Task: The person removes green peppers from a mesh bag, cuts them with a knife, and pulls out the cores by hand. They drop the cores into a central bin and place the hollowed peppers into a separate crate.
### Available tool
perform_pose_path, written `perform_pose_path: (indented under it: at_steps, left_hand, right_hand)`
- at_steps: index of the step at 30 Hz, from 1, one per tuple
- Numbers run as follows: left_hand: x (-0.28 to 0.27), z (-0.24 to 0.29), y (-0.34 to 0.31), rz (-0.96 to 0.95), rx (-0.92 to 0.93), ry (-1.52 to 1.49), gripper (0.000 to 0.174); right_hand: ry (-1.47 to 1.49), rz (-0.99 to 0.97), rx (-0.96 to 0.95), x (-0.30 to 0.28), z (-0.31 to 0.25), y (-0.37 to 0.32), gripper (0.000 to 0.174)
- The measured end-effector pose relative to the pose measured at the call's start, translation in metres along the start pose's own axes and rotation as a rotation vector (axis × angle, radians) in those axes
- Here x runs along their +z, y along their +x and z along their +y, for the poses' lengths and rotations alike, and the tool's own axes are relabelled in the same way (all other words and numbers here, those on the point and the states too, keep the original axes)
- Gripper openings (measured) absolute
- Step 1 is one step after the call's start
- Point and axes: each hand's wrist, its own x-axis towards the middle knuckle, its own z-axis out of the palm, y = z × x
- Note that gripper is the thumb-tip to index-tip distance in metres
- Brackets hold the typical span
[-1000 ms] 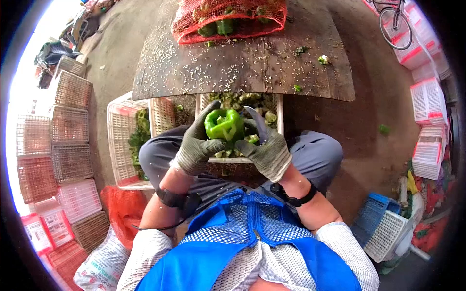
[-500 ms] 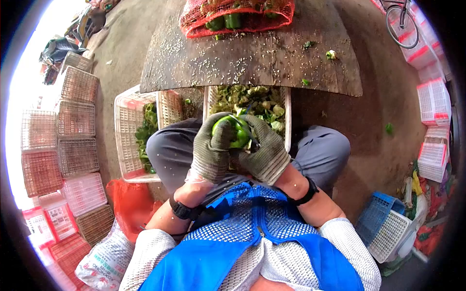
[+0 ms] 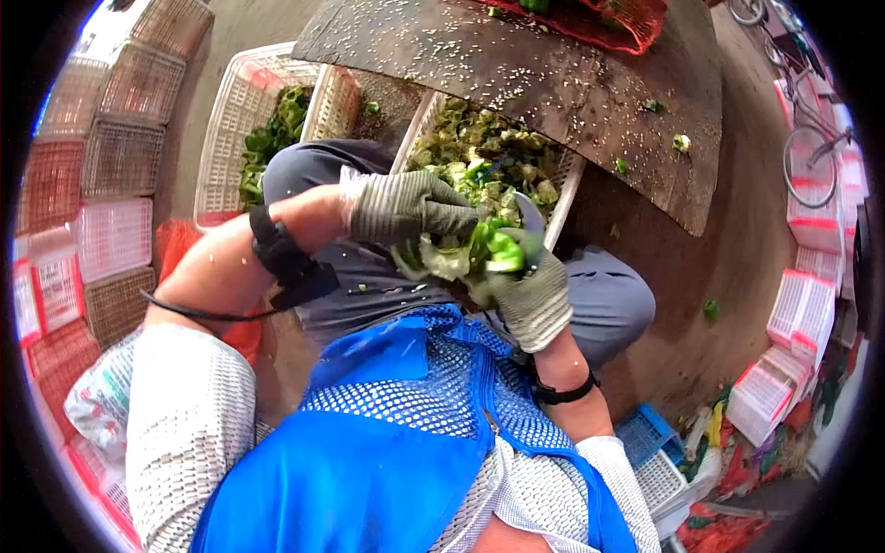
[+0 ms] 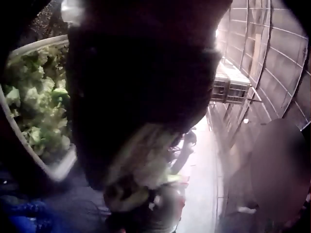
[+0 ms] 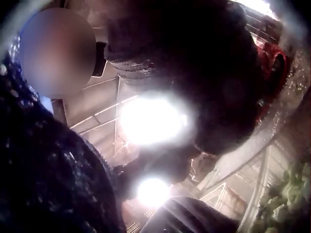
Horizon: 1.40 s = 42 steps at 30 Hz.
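Note:
My gloved right hand (image 3: pixel 535 290) grips a knife whose curved blade (image 3: pixel 529 214) points up past the fingers. Bright green pepper flesh (image 3: pixel 503 251) shows right at its thumb. Fingers curled, my gloved left hand (image 3: pixel 410 206) is at the upper side of the same pepper, palm down. A blurred, pale inner part of the pepper (image 3: pixel 449 258) with green edges shows below these fingers; the glove hides where they meet it. Under both hands, a white crate (image 3: pixel 570 195) holds pale green trimmings (image 3: pixel 498 138). Both wrist views show mostly dark glove and sleeve.
A seed-strewn board (image 3: pixel 553 92) lies beyond the crate, with a red mesh bag (image 3: pixel 636 32) at its far edge. Another white crate (image 3: pixel 217 138) with green pieces stands left of the knee. Stacked crates (image 3: pixel 129 152) line the left side; more crates (image 3: pixel 807 300) stand at right.
The whole pepper, turned between both hands earlier, now shows pale insides. The left hand has swung over, its forearm lying across from the left. The head view has turned and tilted.

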Motion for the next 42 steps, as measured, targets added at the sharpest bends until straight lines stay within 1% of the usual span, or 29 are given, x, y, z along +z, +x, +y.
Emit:
perform_pose_path:
  at_steps: [1, 3, 4, 5, 6, 7, 9, 10, 12, 13, 14, 15, 17, 18, 20, 22, 24, 26, 27, 28, 30, 32, 33, 35, 36, 37, 40, 41, 42]
  left_hand:
    - [-0.009, -0.022, 0.007, -0.035, 0.277, 0.12, 0.036]
    - [-0.007, -0.022, 0.008, -0.083, 0.225, -0.296, 0.036]
    - [-0.004, -0.019, 0.006, -0.088, -0.118, -0.823, 0.038]
    - [-0.005, -0.028, 0.009, -0.107, -0.138, -1.012, 0.04]
    - [-0.003, -0.034, 0.012, -0.105, -0.053, -1.015, 0.041]
    - [0.002, -0.039, 0.007, -0.057, -0.06, -1.122, 0.043]
    - [0.022, -0.034, 0.001, 0.157, -0.071, -1.38, 0.05]
    - [0.029, -0.048, 0.002, -0.089, 0.232, -1.27, 0.056]
    - [0.032, -0.051, 0.002, -0.083, 0.546, -1.392, 0.055]
    - [0.037, -0.053, 0.003, -0.017, 0.661, -1.538, 0.058]
    - [0.035, -0.051, -0.003, -0.008, 0.687, -1.568, 0.059]
    - [0.035, -0.049, -0.013, 0.099, 0.6, -1.476, 0.059]
    - [0.036, -0.036, -0.046, 0.283, 0.487, -1.152, 0.06]
    - [0.042, -0.047, -0.052, 0.31, 0.473, -0.968, 0.056]
    - [0.055, -0.056, -0.07, 0.307, 0.348, -0.956, 0.054]
    - [0.062, -0.06, -0.081, 0.318, 0.387, -0.988, 0.055]
    - [0.06, -0.061, -0.097, 0.421, 0.508, -1.009, 0.062]
    - [0.06, -0.054, -0.124, 0.571, 0.481, -1.513, 0.057]
    - [0.058, -0.067, -0.136, 0.631, 0.625, -1.519, 0.05]
    - [0.056, -0.088, -0.147, 0.585, 0.802, -1.726, 0.049]
    - [0.05, -0.109, -0.165, 0.795, 1.034, -1.683, 0.053]
    - [0.035, -0.13, -0.193, 1.017, 1.075, -1.486, 0.058]
    - [0.024, -0.15, -0.201, 1.196, 1.063, -1.452, 0.062]
    - [-0.004, -0.232, -0.22, 1.241, 0.991, -1.506, 0.062]
    - [-0.015, -0.231, -0.223, 1.3, 0.904, -1.574, 0.06]
    - [-0.015, -0.228, -0.217, 1.254, 0.967, -1.593, 0.054]
    - [-0.017, -0.14, -0.175, 1.251, 0.938, -1.466, 0.046]
    - [-0.021, -0.131, -0.16, 1.08, 1.019, -1.456, 0.046]
    - [-0.027, -0.121, -0.144, 0.898, 1.095, -1.437, 0.045]
  right_hand:
    - [-0.018, 0.012, 0.02, -0.003, 0.005, 0.005, 0.051]
    - [0.1, 0.003, 0.091, -0.006, 0.005, 0.01, 0.037]
    - [0.117, -0.03, 0.171, -0.011, -0.002, 0.013, 0.031]
    - [0.258, -0.061, 0.189, -0.015, -0.005, 0.016, 0.034]
    - [0.4, -0.089, 0.208, -0.018, -0.007, 0.017, 0.037]
    - [0.49, -0.115, 0.234, -0.02, -0.009, 0.019, 0.039]
    - [0.67, -0.168, 0.288, -0.023, -0.011, 0.021, 0.043]
    - [0.731, -0.173, 0.315, -0.023, -0.01, 0.023, 0.044]
    - [0.854, -0.192, 0.368, -0.02, -0.007, 0.025, 0.046]
    - [0.868, -0.233, 0.394, -0.02, -0.01, 0.027, 0.056]
    - [0.827, -0.154, 0.371, -0.017, -0.01, 0.026, 0.055]
    - [0.785, -0.093, 0.341, -0.013, -0.01, 0.026, 0.054]
    - [0.734, -0.048, 0.298, -0.001, -0.013, 0.031, 0.051]
    - [0.703, -0.045, 0.301, 0.004, -0.016, 0.036, 0.049]
    - [0.621, -0.028, 0.312, 0.016, -0.024, 0.047, 0.046]
    - [0.433, -0.111, 0.173, 0.037, -0.029, 0.065, 0.037]
    - [0.173, -0.152, -0.131, 0.071, -0.057, 0.073, 0.037]
    - [0.061, -0.305, -0.212, 0.101, -0.093, 0.082, 0.05]
    - [0.046, -0.388, -0.241, 0.116, -0.11, 0.086, 0.056]
    - [0.033, -0.47, -0.271, 0.131, -0.126, 0.09, 0.061]
    - [0.258, -0.543, -0.44, 0.177, -0.112, 0.099, 0.06]
    - [0.185, -0.614, -0.358, 0.209, -0.089, 0.099, 0.062]
    - [0.077, -0.583, -0.457, 0.208, -0.095, 0.099, 0.064]
    - [0.257, -0.645, -0.343, 0.217, -0.083, 0.1, 0.067]
    - [0.344, -0.666, -0.282, 0.22, -0.078, 0.102, 0.068]
    - [0.476, -0.689, -0.204, 0.221, -0.077, 0.104, 0.075]
    - [0.403, -0.659, -0.117, 0.199, -0.097, 0.106, 0.081]
    - [0.288, -0.64, -0.146, 0.198, -0.094, 0.109, 0.083]
    - [0.408, -0.593, -0.187, 0.2, -0.098, 0.108, 0.082]
